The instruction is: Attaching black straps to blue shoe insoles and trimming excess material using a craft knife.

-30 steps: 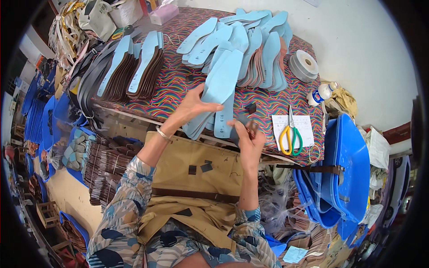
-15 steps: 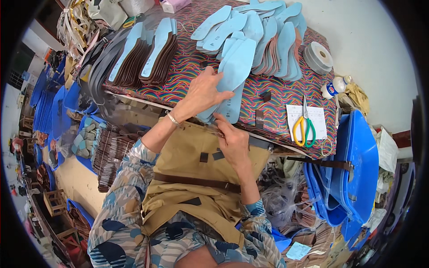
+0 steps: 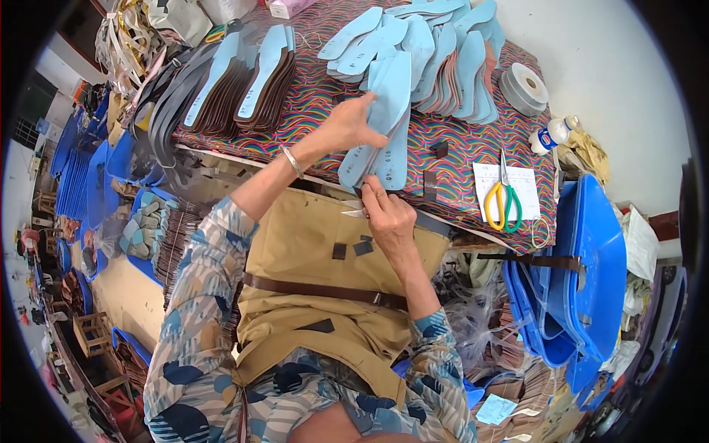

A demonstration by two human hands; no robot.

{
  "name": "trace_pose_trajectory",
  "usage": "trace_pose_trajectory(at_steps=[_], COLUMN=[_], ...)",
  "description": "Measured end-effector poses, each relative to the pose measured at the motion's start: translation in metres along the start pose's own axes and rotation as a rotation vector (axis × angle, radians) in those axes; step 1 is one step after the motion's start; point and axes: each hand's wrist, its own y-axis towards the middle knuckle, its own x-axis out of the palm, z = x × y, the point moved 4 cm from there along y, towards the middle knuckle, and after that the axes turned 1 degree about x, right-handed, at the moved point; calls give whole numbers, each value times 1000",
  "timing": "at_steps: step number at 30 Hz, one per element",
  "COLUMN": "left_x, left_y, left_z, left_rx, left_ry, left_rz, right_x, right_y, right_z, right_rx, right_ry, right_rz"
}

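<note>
A few light blue insoles (image 3: 388,94) lie at the table's near edge, their heel ends toward me. My left hand (image 3: 348,127) grips them along the left side, fingers on top and the thumb over the middle, so that the top ones bow up along a fold. At the heel end, the closed fingers of my right hand (image 3: 387,213) meet the insoles' edge next to a small dark piece. A small pointed metal tool (image 3: 354,211) juts leftward from the right hand; its grip is hidden in the palm.
More blue insoles (image 3: 421,52) are heaped behind. Brown-edged insole stacks (image 3: 218,92) stand at left. Yellow-and-green-handled scissors (image 3: 504,188) lie on paper at right, near a tape roll (image 3: 524,88) and a bottle (image 3: 552,135). Blue tubs (image 3: 591,258) hang beside the table.
My left hand has shifted up slightly and now bends the top insoles into a fold. The pointed metal tool shows more clearly at my right hand, which stays at the heel end.
</note>
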Motion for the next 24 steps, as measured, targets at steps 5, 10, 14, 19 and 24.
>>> trace_pose_trajectory(at_steps=[5,10,14,19,24], left_x=[-4,-16,-35,-51,-29], left_y=[7,2,-6,-17,-57], left_z=[-6,6,7,15,32], left_rx=[-56,-172,-167,37,88], left_ry=[-113,-590,-923,-1513,-1044], left_rz=[-79,-264,-306,-398,-119], right_x=[3,4,1,1,-69], right_y=[1,-10,-11,-6,8], right_z=[4,16,14,15,42], right_rx=[-91,-87,4,85,912], right_ry=[-107,-148,-128,-73,811], right_rz=[-25,3,-36,-46,114])
